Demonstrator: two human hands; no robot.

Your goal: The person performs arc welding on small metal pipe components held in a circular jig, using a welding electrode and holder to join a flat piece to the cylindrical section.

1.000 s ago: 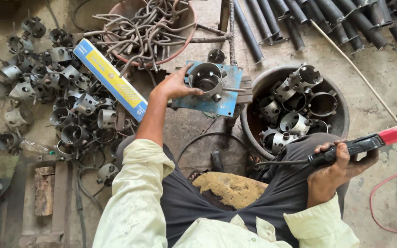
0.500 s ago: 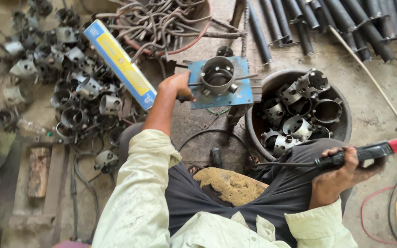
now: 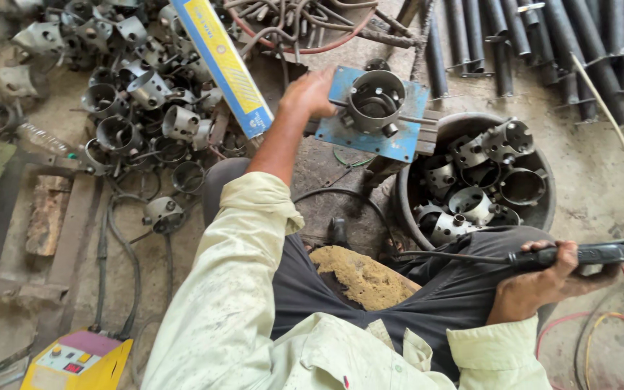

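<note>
My left hand (image 3: 312, 94) reaches forward and rests on the left edge of a blue metal plate (image 3: 399, 137), fingers touching a grey metal ring part (image 3: 375, 101) that sits on it. My right hand (image 3: 543, 282) rests on my right thigh, closed around the black handle of a welding electrode holder (image 3: 586, 254) with a red end; a thin rod sticks out of it to the left. I sit with dark trousers and a pale long-sleeved shirt.
A round tub (image 3: 536, 217) of finished ring parts stands at right. A heap of similar parts (image 3: 139, 101) lies at left beside a blue-yellow box (image 3: 225, 65). Dark pipes (image 3: 543, 43) lie at the back, a yellow welding machine (image 3: 74, 361) at bottom left, and cables on the floor.
The view has shifted, so everything sits lower and further right. My left hand stays at the ring part on the blue plate. My right hand keeps the holder on my thigh.
</note>
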